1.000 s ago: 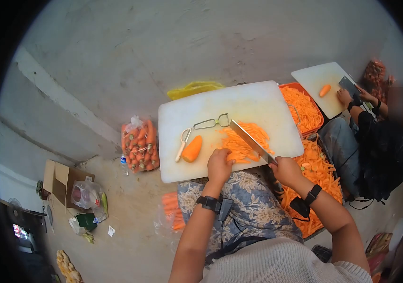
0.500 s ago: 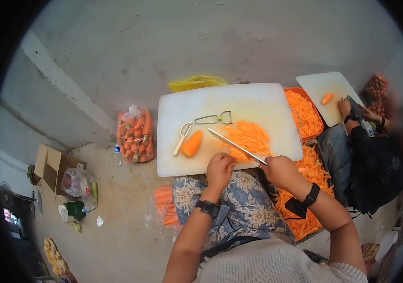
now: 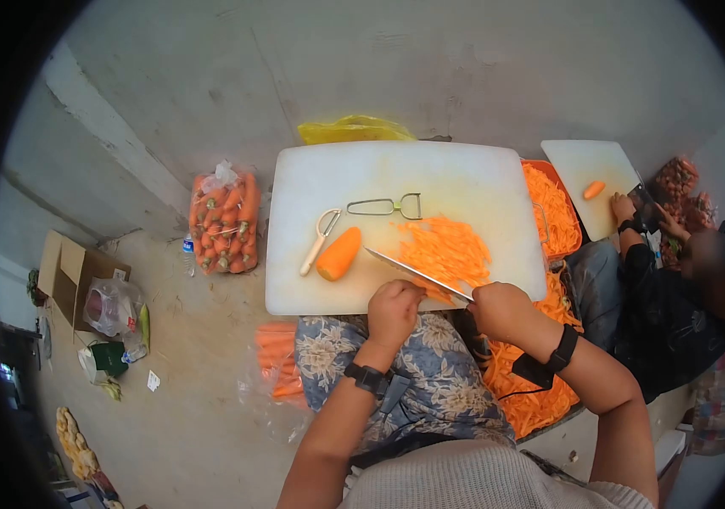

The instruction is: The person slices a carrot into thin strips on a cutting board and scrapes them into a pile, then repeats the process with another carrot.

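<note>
My right hand (image 3: 502,312) is wrapped round the handle of a kitchen knife (image 3: 413,273); its blade points left across the front of the white cutting board (image 3: 379,170). My left hand (image 3: 395,310) is curled at the board's front edge, its fingertips on carrot strips beside the blade; the pieces under the fingers are mostly hidden. Behind the knife spreads a pile of cut carrot strips (image 3: 447,248). To the left lie a peeled carrot (image 3: 339,254), a cream-handled peeler (image 3: 315,252) and a metal-framed peeler (image 3: 379,206).
A bag of carrots (image 3: 226,225) stands left of the board; another carrot bag (image 3: 277,360) is beside my leg. Right are an orange basket (image 3: 581,229) and a tray of carrot strips (image 3: 536,394). A co-worker (image 3: 668,305) cuts at another board (image 3: 579,161). A cardboard box (image 3: 82,276) sits far left.
The knife's tip has come down toward me, so the blade lies flatter across the board. My left hand stays by the strips. The view has shifted, showing more of the co-worker.
</note>
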The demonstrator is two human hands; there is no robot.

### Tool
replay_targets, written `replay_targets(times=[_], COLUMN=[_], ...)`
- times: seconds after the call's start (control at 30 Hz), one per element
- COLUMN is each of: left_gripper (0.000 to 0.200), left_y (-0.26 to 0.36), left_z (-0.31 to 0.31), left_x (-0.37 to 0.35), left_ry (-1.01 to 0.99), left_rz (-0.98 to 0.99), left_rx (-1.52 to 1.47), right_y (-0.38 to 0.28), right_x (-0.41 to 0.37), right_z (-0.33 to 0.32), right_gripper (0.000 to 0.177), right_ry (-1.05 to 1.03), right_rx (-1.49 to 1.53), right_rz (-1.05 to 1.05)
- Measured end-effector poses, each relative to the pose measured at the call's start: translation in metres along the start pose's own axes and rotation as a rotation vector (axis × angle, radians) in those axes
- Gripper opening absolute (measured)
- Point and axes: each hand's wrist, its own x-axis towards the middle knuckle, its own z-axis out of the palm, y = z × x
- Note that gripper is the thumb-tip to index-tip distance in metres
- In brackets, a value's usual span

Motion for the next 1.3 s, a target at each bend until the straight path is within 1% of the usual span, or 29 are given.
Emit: replay_targets(times=[0.07, 0.13, 0.17, 0.23, 0.33, 0.47, 0.57, 0.63, 0.67, 0.73, 0.77, 0.83, 0.97, 1.07, 1.13, 1.27, 1.3], left_gripper=[0.006, 0.006, 0.006, 0.007, 0.007, 0.007, 0.008, 0.008, 0.008, 0.007, 0.007, 0.006, 0.006, 0.006, 0.007, 0.007, 0.007], left_y=[-0.002, 0.000, -0.001, -0.003, -0.002, -0.003, -0.002, -0.001, -0.001, -0.002, -0.003, -0.001, -0.002, -0.001, 0.000, -0.003, -0.002], left_z=[0.000, 0.000, 0.001, 0.003, 0.002, 0.002, 0.001, 0.001, 0.002, 0.002, 0.003, 0.001, 0.003, 0.003, 0.002, 0.005, 0.004], left_x=[0.002, 0.001, 0.000, -0.001, -0.003, -0.002, -0.003, -0.004, -0.005, -0.006, -0.006, -0.005, -0.005, -0.003, -0.001, -0.005, -0.005], left_ry=[-0.008, -0.004, -0.006, 0.008, 0.028, 0.051, 0.053, 0.060, 0.055, 0.055, 0.052, 0.057, 0.033, 0.032, 0.021, 0.029, 0.031], left_rz=[-0.016, -0.016, -0.016, -0.022, -0.034, -0.043, -0.037, -0.017, -0.010, -0.029, -0.027, 0.005, 0.001, -0.005, -0.065, -0.106, -0.101], left_rx=[-0.005, -0.001, 0.000, -0.024, -0.012, -0.012, 0.017, 0.020, 0.012, 0.018, 0.010, 0.021, 0.017, 0.013, 0.008, -0.003, 0.000], right_y=[0.001, 0.004, 0.002, 0.000, 0.000, 0.003, -0.004, -0.005, -0.005, -0.004, -0.003, -0.002, -0.003, -0.003, -0.005, -0.008, -0.006], right_x=[0.009, 0.016, 0.020, 0.028, 0.036, 0.026, 0.005, -0.008, -0.013, -0.019, -0.020, -0.020, -0.018, -0.005, 0.008, 0.018, 0.017], right_z=[0.002, 0.016, 0.020, 0.025, 0.025, 0.024, 0.011, 0.009, 0.009, 0.010, 0.010, 0.013, 0.020, 0.016, 0.019, 0.031, 0.034], right_gripper=[0.023, 0.024, 0.024, 0.026, 0.028, 0.029, 0.030, 0.031, 0.031, 0.027, 0.027, 0.026, 0.025, 0.024, 0.023, 0.023, 0.026], right_ry=[-0.061, 0.044, 0.044, 0.110, 0.169, 0.239, 0.232, 0.299, 0.303, 0.212, 0.213, 0.122, 0.117, 0.071, 0.086, 0.122, 0.167], right_rx=[0.023, 0.193, 0.195, 0.294, 0.364, 0.336, 0.263, 0.198, 0.198, 0.136, 0.133, 0.083, 0.090, 0.062, 0.131, 0.174, 0.195], right_rz=[0.032, 0.057, 0.058, 0.098, 0.093, 0.028, 0.065, 0.001, 0.012, -0.004, 0.005, 0.021, 0.028, 0.034, 0.071, 0.069, 0.060])
